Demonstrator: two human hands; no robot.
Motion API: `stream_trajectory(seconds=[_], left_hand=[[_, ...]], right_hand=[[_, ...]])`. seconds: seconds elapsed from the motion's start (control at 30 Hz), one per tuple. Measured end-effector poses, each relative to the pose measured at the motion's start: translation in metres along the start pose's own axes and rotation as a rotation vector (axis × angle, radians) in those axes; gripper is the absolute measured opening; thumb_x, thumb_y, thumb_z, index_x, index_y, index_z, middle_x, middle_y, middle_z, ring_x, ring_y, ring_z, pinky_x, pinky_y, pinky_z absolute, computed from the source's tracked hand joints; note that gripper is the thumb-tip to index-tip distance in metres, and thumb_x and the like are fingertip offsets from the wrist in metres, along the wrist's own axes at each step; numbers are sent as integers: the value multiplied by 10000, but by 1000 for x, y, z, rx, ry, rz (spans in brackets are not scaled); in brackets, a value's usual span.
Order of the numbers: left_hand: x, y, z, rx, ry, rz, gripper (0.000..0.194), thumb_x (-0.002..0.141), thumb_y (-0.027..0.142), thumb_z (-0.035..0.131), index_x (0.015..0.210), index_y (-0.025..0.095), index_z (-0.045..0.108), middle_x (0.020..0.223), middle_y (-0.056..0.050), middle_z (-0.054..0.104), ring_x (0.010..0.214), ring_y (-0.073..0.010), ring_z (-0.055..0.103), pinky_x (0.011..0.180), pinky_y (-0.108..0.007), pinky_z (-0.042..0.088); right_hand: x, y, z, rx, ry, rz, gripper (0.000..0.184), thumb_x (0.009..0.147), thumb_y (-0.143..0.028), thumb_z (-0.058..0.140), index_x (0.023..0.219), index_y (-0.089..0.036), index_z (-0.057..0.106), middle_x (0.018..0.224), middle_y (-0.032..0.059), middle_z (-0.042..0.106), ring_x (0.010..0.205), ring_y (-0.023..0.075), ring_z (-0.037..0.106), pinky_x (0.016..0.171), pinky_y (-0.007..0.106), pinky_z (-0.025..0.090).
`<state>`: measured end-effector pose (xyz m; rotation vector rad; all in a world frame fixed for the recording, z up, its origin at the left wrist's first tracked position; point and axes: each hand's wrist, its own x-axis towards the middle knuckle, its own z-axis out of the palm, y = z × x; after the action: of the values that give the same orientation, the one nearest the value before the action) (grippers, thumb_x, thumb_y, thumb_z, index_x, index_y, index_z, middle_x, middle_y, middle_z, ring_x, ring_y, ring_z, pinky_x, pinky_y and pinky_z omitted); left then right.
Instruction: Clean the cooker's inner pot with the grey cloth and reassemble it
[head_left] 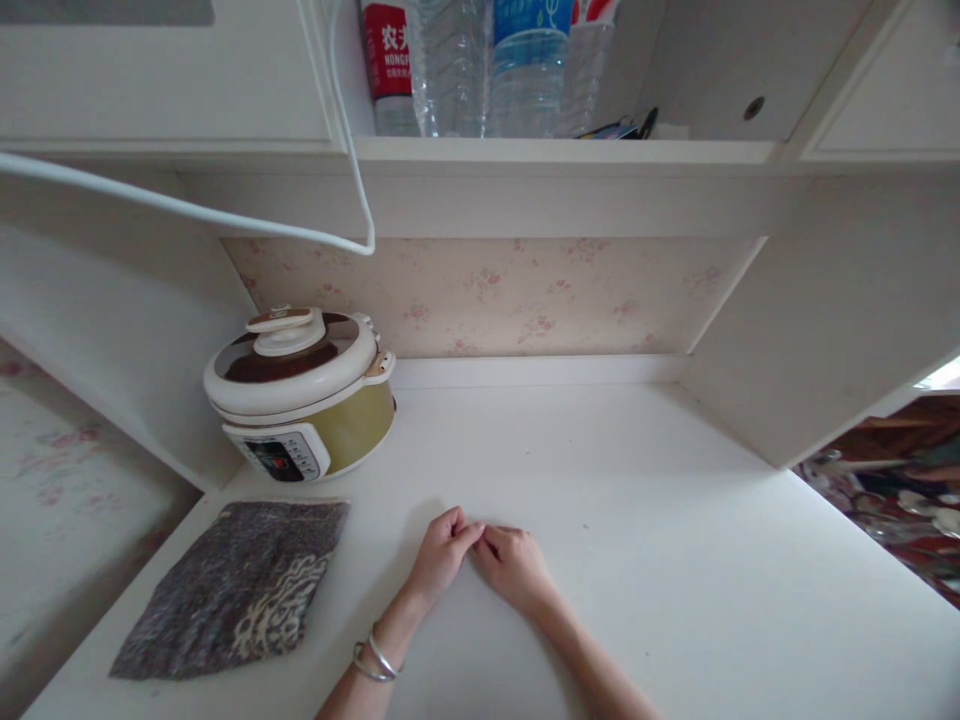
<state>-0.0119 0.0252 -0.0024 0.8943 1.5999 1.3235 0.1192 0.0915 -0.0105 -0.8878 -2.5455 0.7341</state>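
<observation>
My left hand (441,552) rests on the white tabletop (600,600) with its fingers curled closed, and two silver bangles (375,658) circle that wrist. Touching it at the thumb and fingertips is my right hand (514,562), also curled into a loose fist. No object shows in either hand. To the left of my hands a folded grey-brown knitted cloth (232,580) with a cream looped patch lies flat. Behind the cloth stands an electric pressure cooker (300,390), olive green and white, its lid on and its control panel facing front left.
Overhead, a shelf (562,152) holds several plastic bottles (529,80). A white cable (225,215) hangs down in front of the cupboard. White side panels (810,300) flank the tabletop, with floral wallpaper (525,295) at the back. Beyond the right edge lie cluttered items (900,490).
</observation>
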Motion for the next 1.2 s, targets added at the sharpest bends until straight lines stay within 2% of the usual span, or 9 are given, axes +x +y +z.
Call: stream_trajectory(seconds=[0.37, 0.7, 0.77, 0.83, 0.9, 1.0, 1.1, 1.2], left_hand=[[0, -5, -1, 2, 18, 1, 370, 811, 400, 606, 652, 211, 331, 504, 91, 285, 480, -80, 279, 488, -226, 217], [-3, 1, -2, -14, 30, 10, 401, 770, 424, 637, 630, 208, 328, 513, 89, 290, 497, -82, 272, 495, -224, 226], [-3, 2, -2, -11, 28, 15, 399, 769, 427, 634, 627, 208, 333, 512, 87, 296, 500, -83, 273, 496, -225, 227], [-2, 2, -1, 0, 27, 19, 388, 774, 422, 624, 624, 207, 337, 513, 85, 303, 505, -86, 277, 499, -227, 229], [-1, 2, -1, 14, 29, 24, 376, 778, 411, 614, 622, 206, 341, 525, 81, 305, 517, -88, 284, 508, -228, 235], [-1, 1, -1, 29, 54, 31, 354, 768, 365, 610, 612, 204, 336, 543, 78, 301, 535, -88, 290, 520, -227, 237], [-1, -2, -2, 15, 56, 45, 345, 768, 351, 605, 616, 204, 333, 542, 81, 295, 532, -86, 283, 520, -224, 234], [-3, -5, -3, -28, 30, 37, 354, 787, 383, 600, 640, 207, 331, 534, 88, 291, 512, -82, 268, 513, -220, 233]], right_hand=[[-2, 0, -2, -2, -7, -36, 336, 971, -311, 379, 738, -216, 602, 748, -19, 671, 649, 104, 595, 584, 237, 276], [-3, -5, -2, 26, -24, -20, 362, 965, -319, 354, 731, -212, 608, 757, 13, 674, 653, 127, 585, 598, 240, 296], [-3, -6, -1, 74, -11, 12, 365, 957, -320, 354, 717, -206, 604, 742, 23, 667, 650, 135, 576, 603, 246, 309], [0, -4, -1, 205, 11, 112, 384, 947, -348, 352, 690, -193, 591, 693, 35, 643, 630, 141, 558, 598, 251, 329], [11, 0, -5, 409, 13, 263, 390, 938, -375, 327, 757, -178, 610, 686, 46, 635, 607, 144, 550, 583, 255, 365], [41, 0, -21, 634, -14, 383, 353, 889, -321, 354, 1105, -159, 583, 885, 70, 675, 635, 133, 581, 576, 251, 435], [82, -20, -46, 703, -56, 337, 450, 815, -252, 465, 1260, -189, 488, 1015, 70, 663, 683, 128, 597, 561, 240, 466], [123, -65, -70, 689, -73, 216, 440, 836, -314, 522, 1264, -220, 477, 983, 51, 661, 670, 126, 599, 546, 230, 478]])
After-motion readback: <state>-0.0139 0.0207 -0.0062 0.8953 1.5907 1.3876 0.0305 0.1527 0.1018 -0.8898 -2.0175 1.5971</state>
